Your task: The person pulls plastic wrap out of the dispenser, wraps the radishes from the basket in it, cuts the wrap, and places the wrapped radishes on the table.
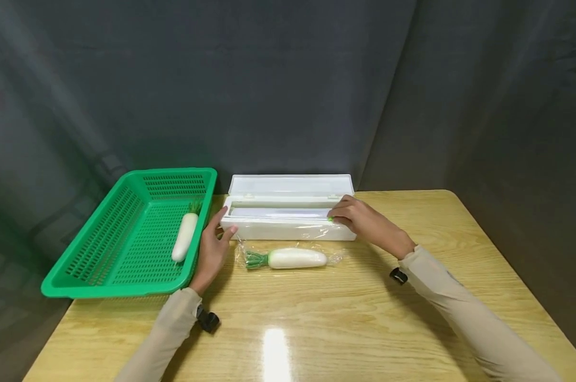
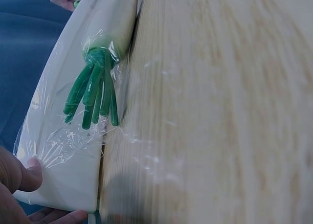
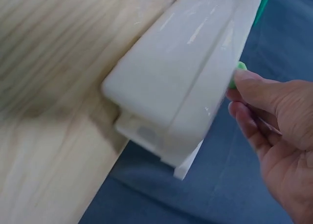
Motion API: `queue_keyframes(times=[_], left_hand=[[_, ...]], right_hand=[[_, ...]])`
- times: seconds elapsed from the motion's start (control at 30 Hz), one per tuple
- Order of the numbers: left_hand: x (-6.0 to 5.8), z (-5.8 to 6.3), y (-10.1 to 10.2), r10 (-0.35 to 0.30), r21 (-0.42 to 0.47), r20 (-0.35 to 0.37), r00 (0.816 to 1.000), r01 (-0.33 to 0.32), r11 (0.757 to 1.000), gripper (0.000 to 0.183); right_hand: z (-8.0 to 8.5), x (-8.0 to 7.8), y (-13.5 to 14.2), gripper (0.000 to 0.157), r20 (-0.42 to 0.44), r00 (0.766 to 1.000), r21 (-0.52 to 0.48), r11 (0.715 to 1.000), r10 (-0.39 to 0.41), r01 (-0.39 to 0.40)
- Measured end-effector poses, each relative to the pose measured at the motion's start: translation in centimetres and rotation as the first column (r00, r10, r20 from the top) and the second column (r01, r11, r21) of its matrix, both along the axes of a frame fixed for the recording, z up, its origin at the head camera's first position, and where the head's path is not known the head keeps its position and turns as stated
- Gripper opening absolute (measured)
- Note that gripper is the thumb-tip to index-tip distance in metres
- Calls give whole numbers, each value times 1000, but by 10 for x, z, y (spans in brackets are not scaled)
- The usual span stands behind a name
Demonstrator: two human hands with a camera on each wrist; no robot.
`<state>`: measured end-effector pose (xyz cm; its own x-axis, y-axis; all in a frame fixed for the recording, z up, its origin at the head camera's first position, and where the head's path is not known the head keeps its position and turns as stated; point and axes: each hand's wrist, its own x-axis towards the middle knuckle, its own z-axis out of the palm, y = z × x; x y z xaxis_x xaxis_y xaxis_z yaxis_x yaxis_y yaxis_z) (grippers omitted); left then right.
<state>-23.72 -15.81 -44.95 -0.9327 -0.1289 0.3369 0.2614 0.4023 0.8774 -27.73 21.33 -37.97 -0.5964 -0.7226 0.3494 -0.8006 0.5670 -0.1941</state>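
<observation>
A white cling film dispenser (image 1: 288, 231) stands at the back of the table with its lid (image 1: 291, 185) raised and a roll (image 1: 278, 213) inside. My left hand (image 1: 212, 253) grips its left end, the thumb pressing on clear film at the front. At the right part of its top edge, my right hand (image 1: 359, 218) pinches a small green slider (image 3: 240, 66). Clear film runs down over the dispenser's front to a white radish (image 1: 297, 258) with green stalks (image 2: 95, 87), which lies just before the dispenser with film around it.
To the left, a green plastic basket (image 1: 111, 291) overhangs the table's left side. A second white radish (image 1: 185, 237) lies in it, against the right wall. The wooden table (image 1: 345, 323) extends in front, and a dark curtain (image 1: 288, 95) hangs behind.
</observation>
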Motion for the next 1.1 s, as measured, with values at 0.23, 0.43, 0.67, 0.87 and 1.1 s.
queue_keyframes(times=[0.23, 0.43, 0.67, 0.87, 1.1], left_hand=[[0, 1, -3, 9, -20, 14, 1000, -8, 1000, 59], [0, 2, -4, 3, -16, -7, 1000, -4, 1000, 58], [2, 2, -1, -7, -28, 3, 1000, 7, 1000, 58], [4, 2, -2, -18, -9, 22, 1000, 18, 1000, 59], [-2, 2, -2, -26, -5, 24, 999, 27, 1000, 60]], right_hand=[[-1, 5, 22, 19, -35, 999, -8, 1000, -26, 26], [-2, 6, 31, 20, -31, 999, -1, 999, -42, 42], [-2, 11, 43, 19, -118, 992, -3, 999, -50, 50], [0, 13, 42, 18, -130, 990, 5, 999, -51, 52], [6, 20, 21, 21, -210, 971, 151, 977, -117, 151]])
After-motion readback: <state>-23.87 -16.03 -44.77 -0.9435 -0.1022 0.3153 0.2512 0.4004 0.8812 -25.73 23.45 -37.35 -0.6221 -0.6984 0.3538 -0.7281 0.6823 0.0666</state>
